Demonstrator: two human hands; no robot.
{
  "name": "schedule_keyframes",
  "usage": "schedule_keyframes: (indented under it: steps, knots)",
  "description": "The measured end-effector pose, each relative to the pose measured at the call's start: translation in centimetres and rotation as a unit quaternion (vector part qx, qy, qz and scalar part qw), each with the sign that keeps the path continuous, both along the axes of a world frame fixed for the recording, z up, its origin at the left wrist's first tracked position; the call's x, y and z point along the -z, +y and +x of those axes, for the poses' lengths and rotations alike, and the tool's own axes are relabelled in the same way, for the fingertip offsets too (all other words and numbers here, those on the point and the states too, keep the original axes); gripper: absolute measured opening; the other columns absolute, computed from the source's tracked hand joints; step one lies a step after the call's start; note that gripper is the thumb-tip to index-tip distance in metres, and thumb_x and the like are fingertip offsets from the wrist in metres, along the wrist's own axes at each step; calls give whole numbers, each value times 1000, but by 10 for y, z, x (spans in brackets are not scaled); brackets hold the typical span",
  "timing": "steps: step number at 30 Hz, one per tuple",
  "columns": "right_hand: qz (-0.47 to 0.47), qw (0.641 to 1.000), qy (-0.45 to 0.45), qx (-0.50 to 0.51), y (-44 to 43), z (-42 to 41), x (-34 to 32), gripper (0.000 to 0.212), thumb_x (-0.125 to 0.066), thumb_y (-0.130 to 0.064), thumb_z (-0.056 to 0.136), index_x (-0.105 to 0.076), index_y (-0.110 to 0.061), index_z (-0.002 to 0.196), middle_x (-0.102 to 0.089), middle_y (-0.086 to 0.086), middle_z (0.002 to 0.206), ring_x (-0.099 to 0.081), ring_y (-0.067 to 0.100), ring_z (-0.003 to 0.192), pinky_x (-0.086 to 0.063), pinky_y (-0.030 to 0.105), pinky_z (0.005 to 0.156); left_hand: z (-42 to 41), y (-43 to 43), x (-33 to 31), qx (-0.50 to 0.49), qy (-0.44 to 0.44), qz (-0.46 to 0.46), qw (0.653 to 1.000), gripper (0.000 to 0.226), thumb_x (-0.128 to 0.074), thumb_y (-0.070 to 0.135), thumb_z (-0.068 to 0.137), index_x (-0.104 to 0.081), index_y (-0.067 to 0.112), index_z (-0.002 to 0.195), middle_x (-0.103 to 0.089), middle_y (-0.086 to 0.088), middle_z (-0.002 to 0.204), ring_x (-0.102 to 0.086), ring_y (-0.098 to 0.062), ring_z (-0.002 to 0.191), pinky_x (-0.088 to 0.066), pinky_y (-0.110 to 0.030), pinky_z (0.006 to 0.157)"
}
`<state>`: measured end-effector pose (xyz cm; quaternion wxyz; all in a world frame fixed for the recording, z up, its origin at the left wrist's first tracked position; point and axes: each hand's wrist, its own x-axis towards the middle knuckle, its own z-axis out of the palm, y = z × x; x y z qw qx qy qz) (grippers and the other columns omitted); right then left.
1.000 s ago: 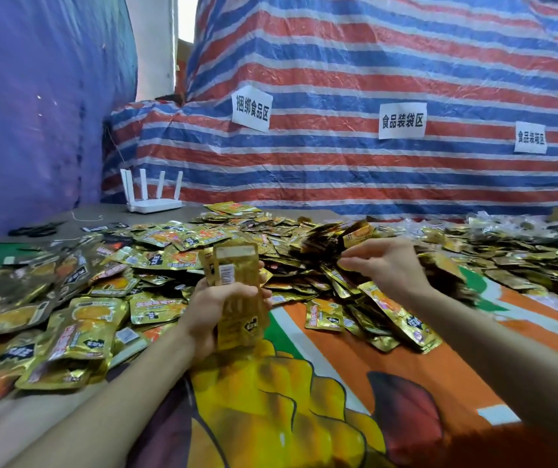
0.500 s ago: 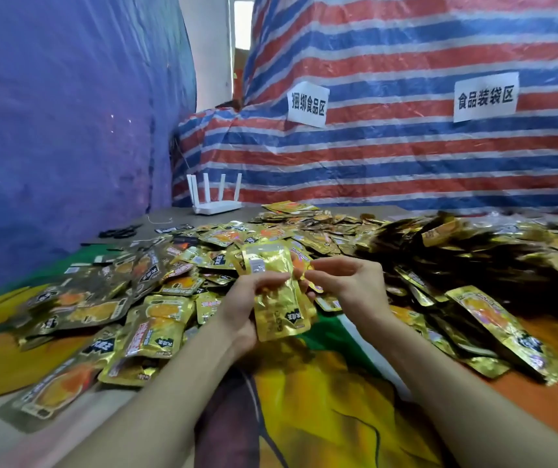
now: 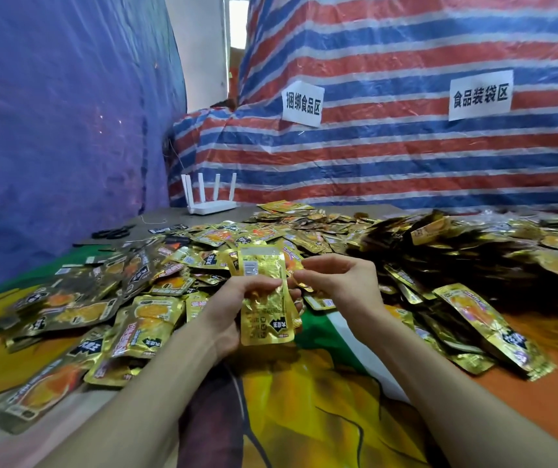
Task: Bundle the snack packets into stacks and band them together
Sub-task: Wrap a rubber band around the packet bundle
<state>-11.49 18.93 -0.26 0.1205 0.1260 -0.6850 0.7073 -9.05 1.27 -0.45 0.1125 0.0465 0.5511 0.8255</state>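
My left hand [image 3: 237,305] grips an upright stack of gold snack packets [image 3: 264,292] above the table's middle, barcode side toward me. My right hand [image 3: 341,282] is curled close against the stack's right edge and pinches another gold packet [image 3: 299,282] there, mostly hidden behind the fingers. Loose gold packets [image 3: 142,319] cover the table to the left. A darker heap of packets [image 3: 466,258] rises on the right. No band is visible.
A white router [image 3: 210,204] stands at the back by the striped tarp wall [image 3: 405,157]. Black scissors [image 3: 112,233] lie at the far left near the blue tarp [image 3: 61,130]. A colourful printed cloth [image 3: 304,400] covers the table in front of me.
My right hand left the heap on the right and came to the stack held by my left hand, bringing a packet. The view swung left and closer.
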Motion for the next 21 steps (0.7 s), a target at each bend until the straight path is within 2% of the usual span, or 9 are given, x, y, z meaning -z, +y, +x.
schedule_keyframes:
  steps: [3,6,9,13,16,18,21]
  knots:
    - [-23,998,-51,-8,2,-2,0,17,-93,-10,66,-81,-19,76,-78,5,80,-70,16,72,-49,29,63,0,0,0,7,-2,-16,1000,25,-65,10,75,-81,2,92,-74,-21,100,-75,-32,81,-61,-50,80]
    - [-53,996,-70,2,6,-4,1,18,-92,-9,65,-81,-17,77,-78,4,78,-68,13,68,-49,23,55,0,0,0,16,-2,-17,1000,30,-66,10,74,-77,0,99,-74,-23,101,-74,-33,80,-63,-46,73]
    - [-83,992,-96,-5,8,-4,0,22,-92,-9,63,-80,-15,81,-78,5,80,-69,16,73,-51,24,57,1,0,1,31,13,-18,999,30,-66,10,75,-76,1,102,-73,-23,101,-74,-33,81,-63,-43,73]
    - [-145,974,-161,-69,8,-7,-1,37,-91,-9,46,-81,-11,81,-76,6,79,-66,11,66,-50,19,53,4,0,1,59,32,-16,998,26,-67,9,77,-79,6,100,-74,-21,99,-74,-33,83,-62,-43,73]
    - [-179,955,-187,-146,9,-8,0,48,-88,-5,48,-79,-4,95,-77,10,89,-68,13,74,-53,18,59,4,-1,1,91,59,37,993,32,-70,9,75,-78,8,106,-73,-18,97,-73,-32,85,-61,-45,76]
    - [-103,962,-169,-189,9,-7,0,48,-87,-9,57,-78,-2,103,-76,10,91,-69,14,77,-55,22,70,3,-4,2,107,81,99,986,41,-70,10,74,-76,11,114,-72,-17,98,-73,-32,86,-60,-46,78]
    - [56,971,-96,-210,9,0,-4,21,-83,-24,69,-81,-11,86,-68,9,80,-60,13,70,-51,22,67,3,-7,2,126,93,142,977,43,-68,8,74,-75,10,117,-72,-15,97,-73,-30,84,-60,-46,78]
